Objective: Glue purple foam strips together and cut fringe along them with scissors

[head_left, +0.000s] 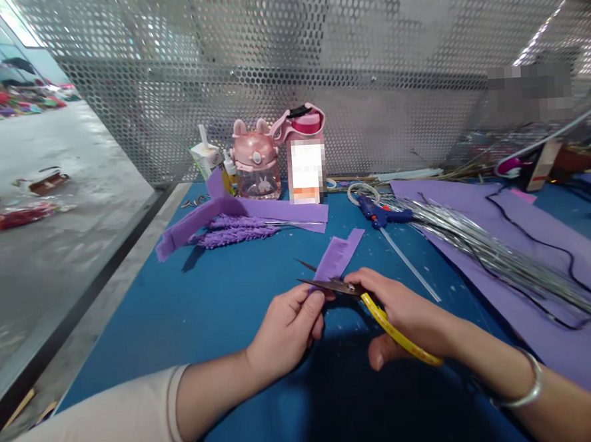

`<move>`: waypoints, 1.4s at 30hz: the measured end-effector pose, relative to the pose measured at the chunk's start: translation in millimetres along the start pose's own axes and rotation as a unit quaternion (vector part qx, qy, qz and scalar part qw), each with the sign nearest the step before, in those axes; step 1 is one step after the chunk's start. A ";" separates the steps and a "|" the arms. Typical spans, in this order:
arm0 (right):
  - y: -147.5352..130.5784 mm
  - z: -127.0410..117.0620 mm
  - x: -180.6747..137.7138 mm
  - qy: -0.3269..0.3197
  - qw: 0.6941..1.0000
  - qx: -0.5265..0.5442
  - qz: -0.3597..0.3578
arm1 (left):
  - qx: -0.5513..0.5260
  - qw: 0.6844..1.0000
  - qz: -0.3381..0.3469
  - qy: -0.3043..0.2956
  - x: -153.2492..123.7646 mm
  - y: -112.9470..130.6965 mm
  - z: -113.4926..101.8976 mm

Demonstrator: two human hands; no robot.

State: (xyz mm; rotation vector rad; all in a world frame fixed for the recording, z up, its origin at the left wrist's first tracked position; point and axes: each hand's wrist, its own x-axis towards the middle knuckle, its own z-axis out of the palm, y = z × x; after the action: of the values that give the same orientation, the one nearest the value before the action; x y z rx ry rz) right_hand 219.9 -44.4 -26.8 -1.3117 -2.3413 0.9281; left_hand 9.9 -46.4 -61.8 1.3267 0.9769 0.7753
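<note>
Between finger and thumb, my left hand [292,324] pinches the near end of a purple strip [334,257], its far end pointing away over the table. My right hand [398,308] grips scissors [381,316] with yellow handles. Their dark blades are parted and reach left across the strip, just above my left fingertips. Beyond my hands lies a bundle of fringed purple stems [236,230] with thin wires. Around it are a long folded purple strip [190,227] and a flat purple strip [299,211].
A blue glue gun [378,212] with a clear stick lies right of centre. Many silvery wires [502,255] and a black cord rest on a large purple sheet [578,344]. A pink-lidded bottle [256,160] and a pink flask [307,123] stand before the perforated metal panel [192,87].
</note>
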 end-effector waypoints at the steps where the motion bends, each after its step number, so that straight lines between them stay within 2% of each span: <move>1: -1.2 -1.0 0.2 -0.001 1.000 0.003 0.003 | -0.002 1.000 0.000 0.000 0.0 -0.4 -0.1; 9: -7.9 -3.3 1.5 0.003 1.000 0.008 0.010 | 0.001 1.000 0.004 -0.003 0.3 -0.2 -0.4; 19: -3.5 -1.5 5.2 0.020 0.999 0.006 -0.040 | -0.006 1.000 -0.022 -0.002 -0.2 -2.2 0.2; 22: -1.3 -0.2 5.7 0.028 0.999 0.008 -0.043 | -0.006 1.000 -0.011 -0.003 0.0 -2.9 -0.2; 33: 6.6 2.8 7.2 0.026 0.999 0.030 -0.022 | -0.009 1.000 -0.001 -0.006 -0.2 -0.8 -0.1; 42: 11.9 1.7 7.4 0.035 0.999 -0.014 -0.010 | -0.017 1.000 -0.005 -0.011 0.1 0.1 -0.4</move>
State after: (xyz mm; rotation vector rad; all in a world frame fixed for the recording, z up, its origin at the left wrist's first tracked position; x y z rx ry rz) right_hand 222.7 -34.4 -36.4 -1.3083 -2.3180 0.8338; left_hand 9.6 -46.2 -61.7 1.2975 0.9495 0.7649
